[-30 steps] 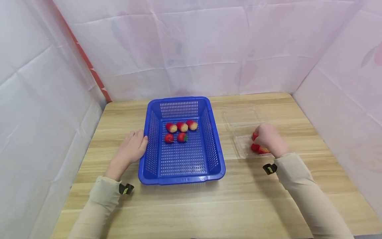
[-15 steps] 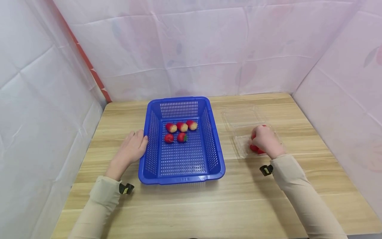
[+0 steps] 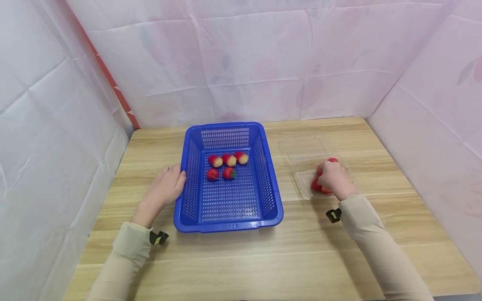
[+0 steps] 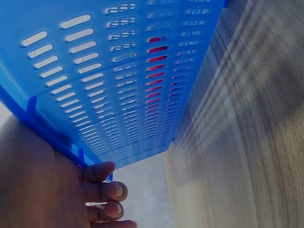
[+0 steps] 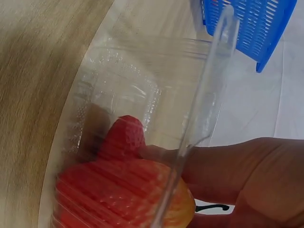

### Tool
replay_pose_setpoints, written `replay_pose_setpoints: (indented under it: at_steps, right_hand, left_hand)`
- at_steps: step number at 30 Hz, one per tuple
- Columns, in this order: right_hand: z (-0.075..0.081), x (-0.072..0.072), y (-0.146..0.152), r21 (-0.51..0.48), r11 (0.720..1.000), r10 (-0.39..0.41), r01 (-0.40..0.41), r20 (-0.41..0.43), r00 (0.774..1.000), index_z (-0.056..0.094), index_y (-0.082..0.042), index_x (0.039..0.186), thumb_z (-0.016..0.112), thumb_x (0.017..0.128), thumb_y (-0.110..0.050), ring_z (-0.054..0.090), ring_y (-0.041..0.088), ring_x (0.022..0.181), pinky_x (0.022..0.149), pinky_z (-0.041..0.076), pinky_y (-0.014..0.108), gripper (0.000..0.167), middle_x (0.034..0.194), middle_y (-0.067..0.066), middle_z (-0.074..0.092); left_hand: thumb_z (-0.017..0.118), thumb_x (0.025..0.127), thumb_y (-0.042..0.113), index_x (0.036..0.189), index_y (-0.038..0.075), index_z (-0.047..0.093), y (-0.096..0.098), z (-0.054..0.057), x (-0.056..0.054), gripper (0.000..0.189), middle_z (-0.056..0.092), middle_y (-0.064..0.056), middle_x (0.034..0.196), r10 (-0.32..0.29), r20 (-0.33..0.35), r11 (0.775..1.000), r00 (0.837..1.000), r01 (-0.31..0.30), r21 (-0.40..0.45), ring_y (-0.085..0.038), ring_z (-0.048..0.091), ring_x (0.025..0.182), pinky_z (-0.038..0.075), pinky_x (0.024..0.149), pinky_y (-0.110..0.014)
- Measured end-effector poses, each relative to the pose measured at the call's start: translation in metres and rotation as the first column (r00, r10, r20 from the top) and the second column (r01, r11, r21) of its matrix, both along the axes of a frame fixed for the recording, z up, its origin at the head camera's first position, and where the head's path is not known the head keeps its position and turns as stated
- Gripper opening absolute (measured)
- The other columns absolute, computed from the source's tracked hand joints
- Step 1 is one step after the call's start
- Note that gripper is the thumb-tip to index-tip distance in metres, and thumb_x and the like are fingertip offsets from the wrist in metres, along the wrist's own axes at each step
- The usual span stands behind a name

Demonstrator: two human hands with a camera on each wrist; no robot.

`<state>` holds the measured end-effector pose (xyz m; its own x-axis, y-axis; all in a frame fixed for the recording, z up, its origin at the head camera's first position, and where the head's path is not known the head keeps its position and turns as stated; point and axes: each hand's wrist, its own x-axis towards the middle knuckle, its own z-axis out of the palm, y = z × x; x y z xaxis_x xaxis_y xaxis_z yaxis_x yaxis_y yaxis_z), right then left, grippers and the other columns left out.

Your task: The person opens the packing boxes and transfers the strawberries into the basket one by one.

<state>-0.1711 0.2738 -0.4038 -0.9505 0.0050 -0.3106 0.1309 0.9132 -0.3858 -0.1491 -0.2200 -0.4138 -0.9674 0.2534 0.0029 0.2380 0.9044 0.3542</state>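
My left hand (image 3: 165, 189) grips the left rim of a blue plastic basket (image 3: 229, 227); in the left wrist view its curled fingers (image 4: 105, 192) lie below the rim, against the outer side. On the basket's floor lie several red strawberries, some with pale yellow ends (image 3: 229, 159), one with green leaves (image 3: 229, 173). My right hand (image 3: 336, 179) reaches into a clear plastic box (image 3: 304, 188) with its lid folded back. Its thumb presses a red strawberry (image 5: 124, 135) there. A red-and-yellow strawberry (image 5: 118, 190) sits nearer the right wrist camera, behind the clear wall.
The wooden table (image 3: 241, 267) carries the basket at left of centre and the box to its right. The box's transparent lid (image 3: 306, 147) lies behind it. White patterned sheets (image 3: 256, 62) hang behind and on both sides.
My right hand has shifted slightly left within the box, and the red strawberries under it have moved a little. More red shows behind the hand. The left hand has stayed on the rim.
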Motion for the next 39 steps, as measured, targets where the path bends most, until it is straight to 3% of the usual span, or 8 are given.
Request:
replay_pose_setpoints:
  at_steps: [8, 14, 21, 27, 30, 39]
  right_hand:
    - [-0.003, 0.001, -0.004, -0.103, 0.995, 0.019, -0.019, 0.002, 1.000, 0.063, 0.008, 0.097, 0.070, 0.073, 0.006, 0.060, 0.024, 0.065, 0.054, 0.051, 0.030, 0.025, 0.092, 0.024, 0.061]
    - [-0.008, 0.001, -0.013, -0.067, 0.992, 0.100, -0.103, -0.041, 0.994, 0.065, 0.013, 0.101, 0.074, 0.072, 0.005, 0.058, 0.032, 0.076, 0.057, 0.050, 0.033, 0.031, 0.095, 0.028, 0.063]
    - [-0.012, 0.000, -0.019, -0.066, 0.995, 0.073, -0.073, -0.010, 0.997, 0.061, 0.012, 0.115, 0.076, 0.070, 0.006, 0.059, 0.029, 0.070, 0.053, 0.050, 0.031, 0.048, 0.099, 0.031, 0.060]
    - [-0.018, 0.003, -0.018, -0.010, 0.995, 0.097, -0.099, -0.098, 0.990, 0.063, 0.010, 0.104, 0.080, 0.065, 0.000, 0.055, 0.039, 0.083, 0.066, 0.049, 0.043, 0.043, 0.101, 0.031, 0.053]
    - [-0.020, 0.004, -0.017, 0.001, 0.993, 0.113, -0.114, -0.151, 0.982, 0.064, 0.009, 0.098, 0.081, 0.063, -0.002, 0.054, 0.040, 0.082, 0.069, 0.048, 0.049, 0.040, 0.099, 0.030, 0.052]
    - [-0.027, -0.001, -0.015, -0.032, 0.987, 0.152, -0.159, -0.156, 0.976, 0.066, 0.007, 0.110, 0.078, 0.074, -0.001, 0.060, 0.031, 0.075, 0.066, 0.051, 0.045, 0.038, 0.088, 0.022, 0.066]
  left_hand:
    - [0.029, 0.105, 0.027, 0.105, 0.000, 0.049, 0.000, -0.001, 0.000, 0.033, 0.051, -0.012, 0.085, -0.003, 0.004, 1.000, 1.000, 0.003, -0.005, -0.032, 0.044, 0.084, 0.036, 0.077, -0.045]
    - [0.030, 0.105, 0.027, 0.103, 0.002, 0.049, 0.000, -0.001, 0.000, 0.032, 0.050, -0.011, 0.082, -0.011, -0.001, 1.000, 1.000, 0.011, -0.002, -0.032, 0.044, 0.082, 0.036, 0.075, -0.043]
    - [0.030, 0.105, 0.027, 0.103, 0.002, 0.049, 0.000, -0.001, 0.000, 0.032, 0.050, -0.011, 0.082, -0.005, -0.002, 1.000, 1.000, 0.005, -0.002, -0.031, 0.044, 0.082, 0.036, 0.074, -0.043]
    - [0.029, 0.106, 0.027, 0.104, 0.002, 0.049, 0.000, -0.001, 0.000, 0.033, 0.050, -0.011, 0.083, -0.004, 0.006, 1.000, 1.000, 0.004, 0.003, -0.031, 0.044, 0.083, 0.036, 0.074, -0.043]
    - [0.029, 0.106, 0.028, 0.104, 0.002, 0.049, 0.000, -0.001, 0.000, 0.033, 0.051, -0.011, 0.083, -0.001, 0.008, 1.000, 1.000, 0.001, 0.009, -0.031, 0.044, 0.082, 0.035, 0.074, -0.042]
    - [0.029, 0.105, 0.027, 0.103, 0.002, 0.049, 0.000, 0.002, -0.001, 0.032, 0.050, -0.011, 0.083, -0.004, 0.011, 1.000, 1.000, 0.004, 0.005, -0.032, 0.044, 0.083, 0.036, 0.075, -0.044]
